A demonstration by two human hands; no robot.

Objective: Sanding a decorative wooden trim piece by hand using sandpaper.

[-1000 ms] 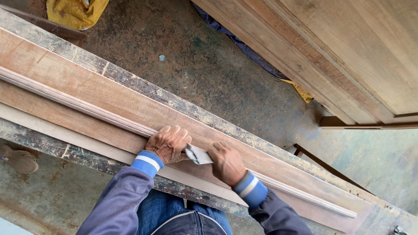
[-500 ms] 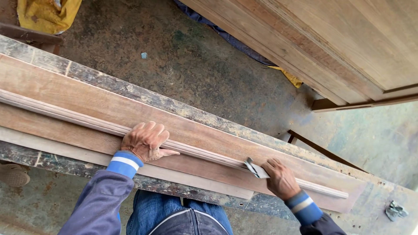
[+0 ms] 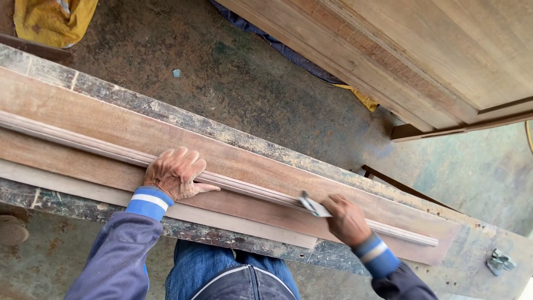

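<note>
Your left hand [image 3: 175, 173] presses flat and unclenched on the one pale moulding [image 3: 233, 185] lying along two stacked boards [image 3: 111, 130] on the bench [image 3: 183, 119], while your right hand [image 3: 347, 219], at four o'clock from it, pinches one folded sandpaper [image 3: 313, 206] against that moulding, with a yellow cloth [image 3: 53, 19] at eleven o'clock.

Two hands [image 3: 175, 175], one moulding strip [image 3: 83, 143], one sandpaper piece [image 3: 314, 207].

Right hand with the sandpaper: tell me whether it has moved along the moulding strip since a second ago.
Yes. The right hand slid its folded sandpaper rightward along the moulding strip, away from the left hand, which stays pressed on the strip.
</note>
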